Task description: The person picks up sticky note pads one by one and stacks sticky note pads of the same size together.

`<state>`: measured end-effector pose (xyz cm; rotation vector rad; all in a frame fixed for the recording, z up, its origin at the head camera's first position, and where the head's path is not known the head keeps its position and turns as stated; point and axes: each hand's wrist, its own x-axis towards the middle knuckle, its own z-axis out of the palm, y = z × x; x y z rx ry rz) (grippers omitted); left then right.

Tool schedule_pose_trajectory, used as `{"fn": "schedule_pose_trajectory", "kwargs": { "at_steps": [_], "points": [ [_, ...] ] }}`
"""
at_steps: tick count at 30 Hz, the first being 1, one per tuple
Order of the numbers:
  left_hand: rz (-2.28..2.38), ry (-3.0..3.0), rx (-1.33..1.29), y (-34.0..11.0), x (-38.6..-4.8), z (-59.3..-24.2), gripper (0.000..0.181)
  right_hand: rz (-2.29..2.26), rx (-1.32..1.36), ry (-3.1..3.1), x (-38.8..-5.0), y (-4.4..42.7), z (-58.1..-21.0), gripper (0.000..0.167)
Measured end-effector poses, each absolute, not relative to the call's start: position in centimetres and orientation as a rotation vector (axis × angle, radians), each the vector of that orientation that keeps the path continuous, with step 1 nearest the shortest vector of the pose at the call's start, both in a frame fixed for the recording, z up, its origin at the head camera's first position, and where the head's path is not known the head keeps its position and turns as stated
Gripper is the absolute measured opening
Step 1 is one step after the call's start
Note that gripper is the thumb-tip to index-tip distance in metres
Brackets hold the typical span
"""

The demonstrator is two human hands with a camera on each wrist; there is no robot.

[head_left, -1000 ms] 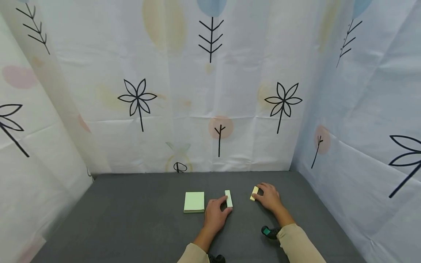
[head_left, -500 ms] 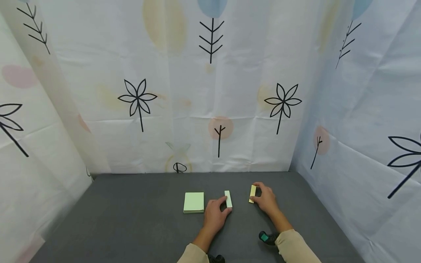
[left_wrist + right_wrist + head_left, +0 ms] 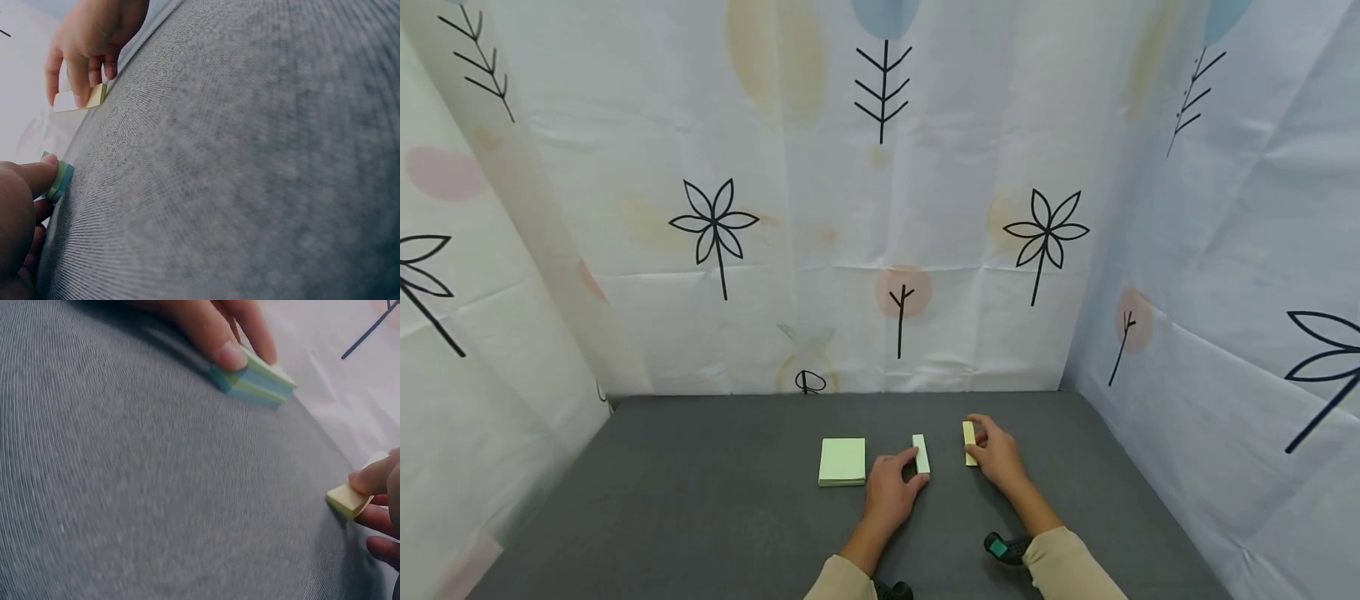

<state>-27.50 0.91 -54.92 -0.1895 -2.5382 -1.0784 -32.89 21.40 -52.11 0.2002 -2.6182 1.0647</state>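
My left hand (image 3: 889,493) grips a narrow, pale green sticky note pad (image 3: 922,457) by its ends, thumb nearest me and index finger at the far side. Green and blue layers show along that pad's edge in the right wrist view (image 3: 259,387). To its right, my right hand (image 3: 1000,460) pinches a narrow yellow sticky note pad (image 3: 968,435) between thumb and fingers. The yellow pad (image 3: 345,499) appears slightly tilted and low over the cloth, contact hard to tell. A gap separates the two narrow pads.
A square light green sticky note pad (image 3: 842,461) lies left of my left hand. Everything is on a dark grey cloth-covered table (image 3: 700,500). White patterned curtains (image 3: 820,167) enclose the back and sides. Dark wrist devices (image 3: 1006,548) hang beneath my forearms.
My right hand has moved a little left with the yellow pad, which has turned from slanted to nearly upright in the head view. My left hand and the square pad stay put.
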Motion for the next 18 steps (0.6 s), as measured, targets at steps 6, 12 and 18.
{"fn": "schedule_pose_trajectory", "kwargs": {
  "at_steps": [6,12,18],
  "points": [
    [-1.069,-2.542,-0.186,0.9,-27.6,-54.9,0.042,1.229,0.18,-2.586,-33.0,20.6,-51.6,0.048],
    [-1.052,-2.559,-0.17,1.0,-27.6,-54.7,0.042,1.568,0.098,-2.496,-33.1,19.6,-51.3,0.046],
    [-1.045,-2.553,-0.178,1.1,-27.5,-54.7,0.042,1.751,0.036,-2.44,-33.1,18.5,-51.3,0.042]
  ]
}}
